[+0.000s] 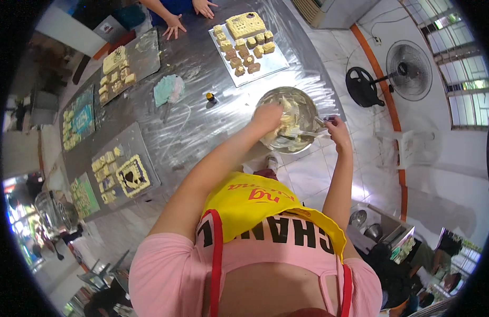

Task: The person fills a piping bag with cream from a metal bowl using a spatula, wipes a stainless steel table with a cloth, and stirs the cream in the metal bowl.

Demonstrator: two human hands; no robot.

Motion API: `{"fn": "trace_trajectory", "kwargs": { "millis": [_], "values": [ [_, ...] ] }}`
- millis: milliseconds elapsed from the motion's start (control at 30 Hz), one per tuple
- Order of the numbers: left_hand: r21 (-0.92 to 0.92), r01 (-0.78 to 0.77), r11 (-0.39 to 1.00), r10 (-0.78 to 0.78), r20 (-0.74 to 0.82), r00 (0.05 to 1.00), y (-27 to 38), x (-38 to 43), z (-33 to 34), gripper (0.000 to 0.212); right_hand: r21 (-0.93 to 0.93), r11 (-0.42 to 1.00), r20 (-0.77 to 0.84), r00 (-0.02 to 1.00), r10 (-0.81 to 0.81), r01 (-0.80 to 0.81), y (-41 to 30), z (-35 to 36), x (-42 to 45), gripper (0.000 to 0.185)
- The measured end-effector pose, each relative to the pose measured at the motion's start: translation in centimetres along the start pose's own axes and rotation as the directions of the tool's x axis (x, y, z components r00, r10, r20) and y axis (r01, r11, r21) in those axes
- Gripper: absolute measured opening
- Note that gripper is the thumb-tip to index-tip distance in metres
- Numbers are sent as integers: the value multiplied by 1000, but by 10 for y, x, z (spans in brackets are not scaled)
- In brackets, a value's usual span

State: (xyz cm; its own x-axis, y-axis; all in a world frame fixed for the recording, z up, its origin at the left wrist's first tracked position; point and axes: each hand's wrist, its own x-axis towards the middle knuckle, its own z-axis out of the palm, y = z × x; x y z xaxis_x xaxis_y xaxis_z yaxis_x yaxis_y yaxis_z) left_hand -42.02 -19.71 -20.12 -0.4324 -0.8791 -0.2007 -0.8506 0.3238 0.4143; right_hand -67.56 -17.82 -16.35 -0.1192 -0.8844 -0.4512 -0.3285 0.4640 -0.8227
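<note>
A large steel mixing bowl (264,96) sits at the table's near right edge, its inside smeared with pale yellow icing (286,119). My left hand (270,117) reaches over the left rim into the bowl; its fingertips are partly blurred, and what they hold is unclear. Beyond the right rim, my right hand (337,130) pinches a small metallic object (320,121) whose kind I cannot make out. A pale, flat-bladed spatula (304,133) lies across the bowl near this hand.
A board (268,71) bears an iced cake (245,24) and several small cakes. More decorated cakes (133,176) stand on boards at left. A small dark bottle (211,98) and a pastel cloth (169,89) lie mid-table. Another person's hands (174,27) rest at the far edge. A fan (409,70) stands right.
</note>
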Motion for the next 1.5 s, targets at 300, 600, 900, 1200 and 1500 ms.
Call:
{"fn": "trace_trajectory", "kwargs": {
  "millis": [300, 600, 900, 1200, 1500],
  "values": [
    [160, -63, 985, 98, -220, 971, 32, 47, 67, 42, -77, 986, 160, 978, -134, 148, 6, -52, 19, 20],
    [196, 59, 979, -48, -62, 997, 41, 43, 75, 31, -105, 977, 278, 948, -152, 188, 18, -79, 45, 21],
    [-422, 281, 862, -490, -552, 675, 41, -83, 19, 44, -93, 991, 316, 947, -63, 97, 14, -64, 81, 20],
    [-450, 373, 811, -555, -390, 735, 14, -106, 8, 38, -75, 996, 375, 927, -9, 40, -5, -21, 91, 17],
    [146, 76, 986, -25, -323, 946, 25, 17, 63, 29, -8, 1000, 344, 939, -22, 26, -28, -24, 79, 18]
  ]
}}
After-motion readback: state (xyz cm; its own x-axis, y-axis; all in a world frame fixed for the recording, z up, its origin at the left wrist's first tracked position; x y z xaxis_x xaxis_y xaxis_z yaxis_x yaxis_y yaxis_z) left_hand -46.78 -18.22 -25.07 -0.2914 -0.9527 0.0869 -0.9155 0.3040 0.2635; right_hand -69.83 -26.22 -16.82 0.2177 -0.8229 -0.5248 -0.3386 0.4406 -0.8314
